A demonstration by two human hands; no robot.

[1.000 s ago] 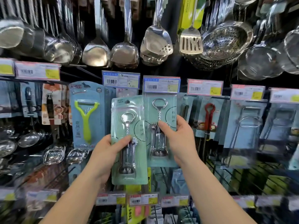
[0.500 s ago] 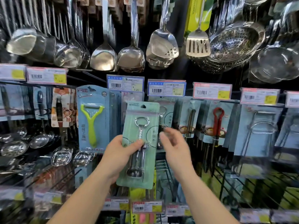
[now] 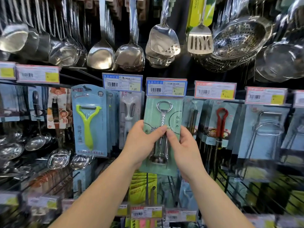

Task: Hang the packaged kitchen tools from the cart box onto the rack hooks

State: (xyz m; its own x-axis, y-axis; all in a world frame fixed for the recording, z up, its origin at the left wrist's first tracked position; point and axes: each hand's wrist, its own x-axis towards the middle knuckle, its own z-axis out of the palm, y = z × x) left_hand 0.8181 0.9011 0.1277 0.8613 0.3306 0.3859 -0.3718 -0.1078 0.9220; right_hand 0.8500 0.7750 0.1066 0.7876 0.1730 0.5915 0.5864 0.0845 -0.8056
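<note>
A pale green corkscrew package (image 3: 162,137) is held upright between both hands in front of the rack. The left hand (image 3: 141,142) is closed on its left edge, the thumb pressed across the front of the blister. The right hand (image 3: 182,148) is closed on the right side, its fingertips (image 3: 170,131) meeting the left thumb over the metal corkscrew. Directly above the hands, the card's top is tucked just under a blue-edged price tag (image 3: 166,87); whether it is already on a hook cannot be told. Left of the left hand a green peeler package (image 3: 89,120) is hung. Above the hands, steel spatulas (image 3: 130,53) are hung.
</note>
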